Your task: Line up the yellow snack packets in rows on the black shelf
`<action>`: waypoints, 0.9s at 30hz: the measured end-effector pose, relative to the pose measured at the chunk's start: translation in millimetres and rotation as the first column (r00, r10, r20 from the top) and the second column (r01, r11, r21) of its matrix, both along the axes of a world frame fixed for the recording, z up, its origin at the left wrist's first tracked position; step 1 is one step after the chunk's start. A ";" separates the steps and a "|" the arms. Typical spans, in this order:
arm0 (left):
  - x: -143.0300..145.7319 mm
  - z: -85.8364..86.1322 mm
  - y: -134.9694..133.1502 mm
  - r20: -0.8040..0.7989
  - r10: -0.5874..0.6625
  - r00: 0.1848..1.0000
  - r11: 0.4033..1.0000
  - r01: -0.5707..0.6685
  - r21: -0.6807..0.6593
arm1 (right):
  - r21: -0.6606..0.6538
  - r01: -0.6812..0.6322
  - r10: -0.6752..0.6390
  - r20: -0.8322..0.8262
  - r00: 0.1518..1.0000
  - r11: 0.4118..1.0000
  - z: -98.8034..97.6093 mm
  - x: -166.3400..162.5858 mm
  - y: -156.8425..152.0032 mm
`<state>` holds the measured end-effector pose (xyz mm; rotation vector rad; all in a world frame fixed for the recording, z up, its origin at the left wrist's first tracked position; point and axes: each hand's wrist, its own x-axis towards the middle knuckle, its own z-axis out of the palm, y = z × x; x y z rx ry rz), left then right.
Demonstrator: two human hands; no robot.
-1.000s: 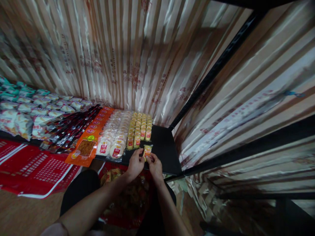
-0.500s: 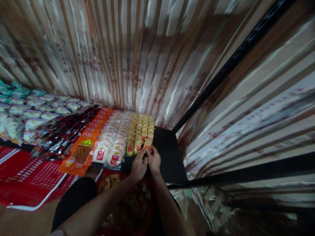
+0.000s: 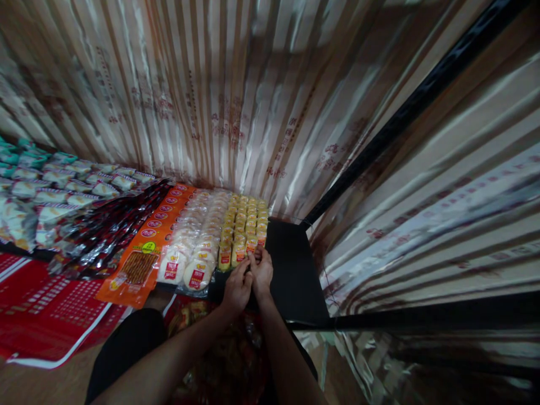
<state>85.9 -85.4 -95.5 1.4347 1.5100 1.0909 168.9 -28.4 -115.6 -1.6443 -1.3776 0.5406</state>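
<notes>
Rows of small yellow wrapped snack packets (image 3: 238,236) with red-and-white labels stand on the black shelf. My right hand (image 3: 262,271) is closed at the front of the rightmost rows, its fingertips on a yellow packet there. Close against it, my left hand (image 3: 238,288) has its fingers bent together at the foot of the front packets; whatever lies between them is hidden. Left of the yellow rows, round white crackers (image 3: 197,275) in clear wrappers lean in two rows. Beside those lies an orange bag of stick snacks (image 3: 137,264).
Dark red shiny packets (image 3: 112,228) and white-and-green bags (image 3: 54,180) fill the shelf's left. A bare black shelf (image 3: 291,275) stretches right of my hands, beside a black upright post (image 3: 405,121). Below are a red basket (image 3: 54,304) and a container of yellow packets (image 3: 189,318).
My hands stay at the front of the yellow rows, with the right hand now at the rightmost packets. A front packet stands closer in line with its row. The view has shifted slightly.
</notes>
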 end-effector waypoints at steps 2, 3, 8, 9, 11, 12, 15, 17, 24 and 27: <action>-1.7 -0.4 -0.5 -0.008 0.004 1.000 1.000 -0.004 0.014 | 0.017 -0.006 0.007 -0.039 0.999 1.000 -1.8 -1.4 -0.3; -2.5 -0.6 -0.5 -0.011 0.005 1.000 1.000 -0.005 0.023 | 0.023 -0.002 0.003 -0.042 0.999 1.000 -2.6 -1.9 -0.5; -5.1 -3.4 0.6 -0.031 0.012 0.999 0.997 -0.009 0.080 | 0.061 -0.003 0.001 0.032 0.999 0.998 -5.1 -2.2 -1.2; -5.5 -4.3 0.6 -0.043 0.018 0.999 0.995 -0.014 0.094 | 0.070 -0.016 0.014 0.036 0.999 0.997 -5.2 -2.3 -1.3; -6.0 -5.9 0.0 -0.076 0.035 0.996 0.992 -0.026 0.127 | 0.088 -0.037 0.035 0.024 0.999 0.995 -5.0 -2.9 -1.5; -6.1 -6.7 -0.5 -0.097 0.043 0.994 0.989 -0.028 0.147 | 0.099 -0.046 0.045 0.014 0.999 0.994 -4.8 -3.3 -1.6; -5.6 -9.1 -1.8 -0.148 0.082 0.986 0.977 -0.050 0.206 | 0.142 -0.062 0.061 0.014 0.998 0.988 -4.5 -4.3 -2.0; -4.7 -11.3 -1.7 -0.163 0.110 0.981 0.973 -0.073 0.217 | 0.171 -0.070 0.062 0.047 0.997 0.983 -4.8 -4.4 -1.9; -4.8 -19.0 1.2 -0.188 0.109 0.976 0.973 -0.065 0.223 | 0.192 -0.092 0.064 0.144 0.987 0.977 -7.7 -3.9 -1.1; -5.6 -21.5 0.9 -0.198 0.109 0.974 0.966 -0.057 0.251 | 0.195 -0.079 0.053 0.139 0.989 0.978 -7.9 -4.6 -1.5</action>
